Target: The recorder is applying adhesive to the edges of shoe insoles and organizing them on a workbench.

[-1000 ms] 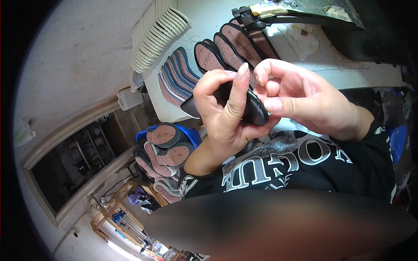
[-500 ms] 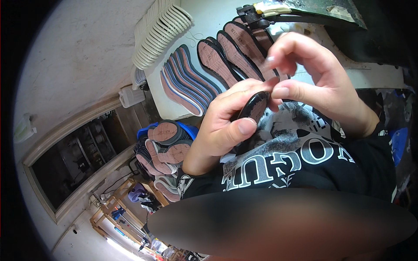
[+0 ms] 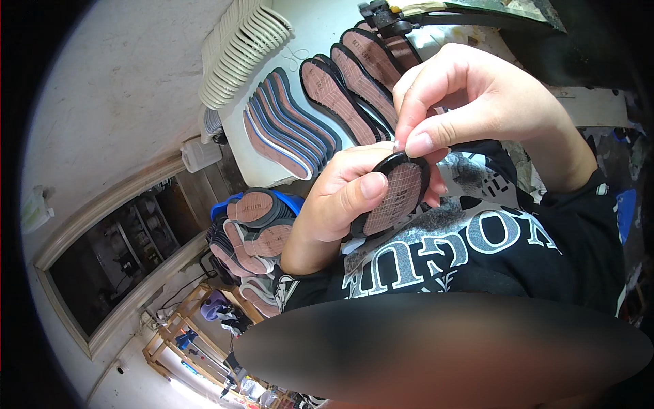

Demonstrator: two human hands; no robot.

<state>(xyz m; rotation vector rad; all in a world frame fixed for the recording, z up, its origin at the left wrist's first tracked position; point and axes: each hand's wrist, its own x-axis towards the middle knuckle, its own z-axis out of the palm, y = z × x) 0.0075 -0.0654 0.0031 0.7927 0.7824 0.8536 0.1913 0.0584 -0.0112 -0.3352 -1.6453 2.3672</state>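
A shoe insole (image 3: 398,198) with a pinkish-brown gridded face and a black edge is gripped in my left hand (image 3: 340,194), thumb lying across its face. Its rounded end points up and away from me. My right hand (image 3: 470,102) is at that end, thumb and forefinger pinched together against the black rim. Whatever sits between those fingertips is too small to make out. Just beyond my hands, several similar black-edged insoles (image 3: 334,92) lie in a row on the white table (image 3: 235,129).
Left of that row, several insoles (image 3: 289,123) in blue, grey and pink stand stacked together. A tall stack of cream curved pieces (image 3: 242,58) leans by the wall. More insoles (image 3: 255,208) fill a blue container at my left. A dark green machine part (image 3: 504,17) stands at the far right.
My right hand's fingers have closed from spread apart into a pinch at the insole's rim. The insole has turned so more of its pink face shows.
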